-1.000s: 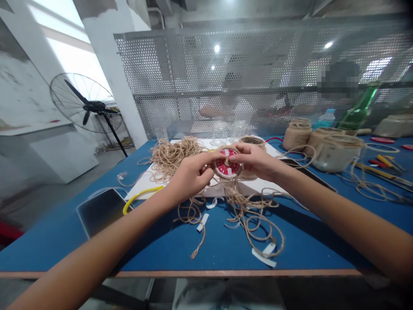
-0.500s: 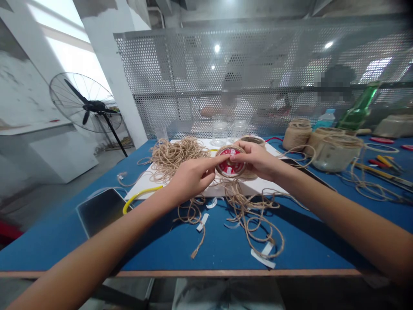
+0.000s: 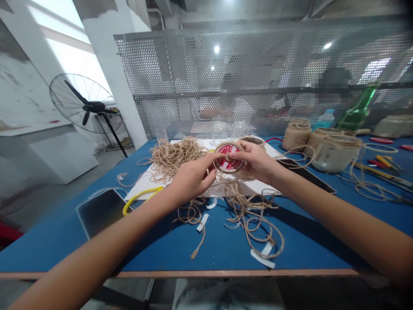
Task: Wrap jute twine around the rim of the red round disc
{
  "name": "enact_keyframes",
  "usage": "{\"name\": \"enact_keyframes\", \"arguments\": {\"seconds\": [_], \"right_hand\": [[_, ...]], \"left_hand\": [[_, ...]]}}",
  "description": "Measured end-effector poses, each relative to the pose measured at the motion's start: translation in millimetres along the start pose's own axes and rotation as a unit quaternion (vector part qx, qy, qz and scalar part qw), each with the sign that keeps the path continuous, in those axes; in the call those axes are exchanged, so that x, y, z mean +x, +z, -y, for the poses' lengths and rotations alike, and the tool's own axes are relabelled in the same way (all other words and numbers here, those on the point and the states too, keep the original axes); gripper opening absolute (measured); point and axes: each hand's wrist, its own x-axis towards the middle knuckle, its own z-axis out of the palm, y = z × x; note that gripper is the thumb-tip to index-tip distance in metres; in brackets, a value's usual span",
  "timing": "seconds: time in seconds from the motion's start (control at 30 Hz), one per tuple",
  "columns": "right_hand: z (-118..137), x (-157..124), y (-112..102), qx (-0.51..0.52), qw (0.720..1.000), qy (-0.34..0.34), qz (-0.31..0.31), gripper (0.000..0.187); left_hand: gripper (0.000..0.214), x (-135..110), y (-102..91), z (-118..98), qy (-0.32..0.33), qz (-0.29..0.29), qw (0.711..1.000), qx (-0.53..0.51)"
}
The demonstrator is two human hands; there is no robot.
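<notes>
Above the white sheet (image 3: 145, 184), a round disc with a red face and white marks (image 3: 231, 162) is held upright, its face towards me. My right hand (image 3: 256, 160) grips it, thumb across the face and fingers over the upper rim. At its left edge, my left hand (image 3: 192, 175) pinches with bent fingers; the fingertips are partly hidden. Tan twine shows behind the disc, but I cannot tell whether it is attached. A big tangled heap of jute twine (image 3: 176, 157) lies left of my hands, and loose twine strands (image 3: 243, 206) lie below them.
Two clear glass jars (image 3: 220, 131) stand before the perforated metal screen (image 3: 190, 64). At right are twine-wrapped jars (image 3: 297, 135), a green bottle (image 3: 358, 110) and tools. A dark tablet-like slab (image 3: 101, 211) and yellow tube (image 3: 138, 196) lie left. Paper strips (image 3: 263, 258) lie near the front edge.
My left index finger has drawn back from the disc's face to its left edge. The disc has turned slightly, its white marks shifting. My right thumb still rests on the face.
</notes>
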Motion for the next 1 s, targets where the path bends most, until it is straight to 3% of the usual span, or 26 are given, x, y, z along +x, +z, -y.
{"name": "enact_keyframes", "arguments": {"seconds": [0.2,0.53,0.87,1.0], "right_hand": [[-0.6,-1.9,2.5,0.045,0.999,0.003,-0.004,0.022],[-7.7,-0.6,2.0,0.059,0.998,0.002,0.014,0.024],[-3.1,0.9,-0.8,-0.057,0.997,-0.048,0.036,0.034],[3.6,-0.5,-5.3,-0.070,0.994,-0.021,0.075,0.032]], "left_hand": [[0.043,0.0,3.5,3.2,0.002,-0.009,1.000,0.005],[0.040,1.6,1.1,-1.1,-0.084,-0.002,0.980,-0.179],[0.045,0.7,2.5,-2.8,-0.028,-0.058,0.991,-0.116],[0.043,0.4,1.2,-2.8,-0.008,-0.047,0.992,-0.120]]}}
